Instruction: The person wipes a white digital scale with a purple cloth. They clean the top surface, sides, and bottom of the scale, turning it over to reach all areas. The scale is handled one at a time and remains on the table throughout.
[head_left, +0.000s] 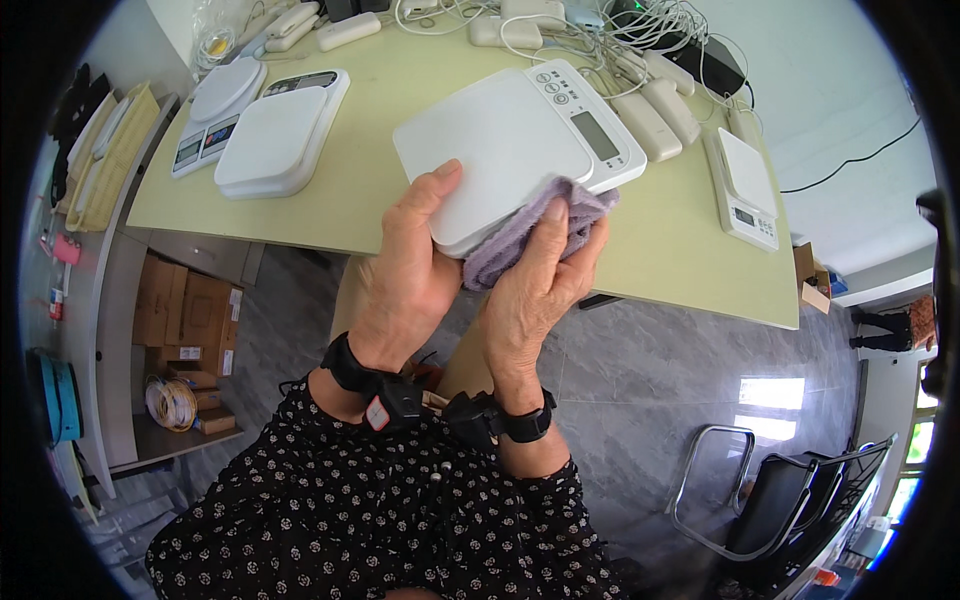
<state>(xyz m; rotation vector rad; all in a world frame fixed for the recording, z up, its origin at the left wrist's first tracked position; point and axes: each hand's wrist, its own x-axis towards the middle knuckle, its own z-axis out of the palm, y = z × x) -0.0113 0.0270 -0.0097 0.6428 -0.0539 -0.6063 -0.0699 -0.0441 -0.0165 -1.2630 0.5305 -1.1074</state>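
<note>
A white digital kitchen scale is held up over the table's near edge, tilted, its buttons and grey display toward the far right. My left hand grips its near left corner, thumb on the white top and the other fingers hidden beneath. In my right hand is a bunched purple cloth, pressed against the scale's near side edge with the thumb on top of the cloth. Part of the cloth is hidden behind the fingers.
Two more white scales stand on the pale green table at left, another scale at right. White power adapters and tangled cables lie along the back. A black chair stands at lower right; cardboard boxes fill a shelf at left.
</note>
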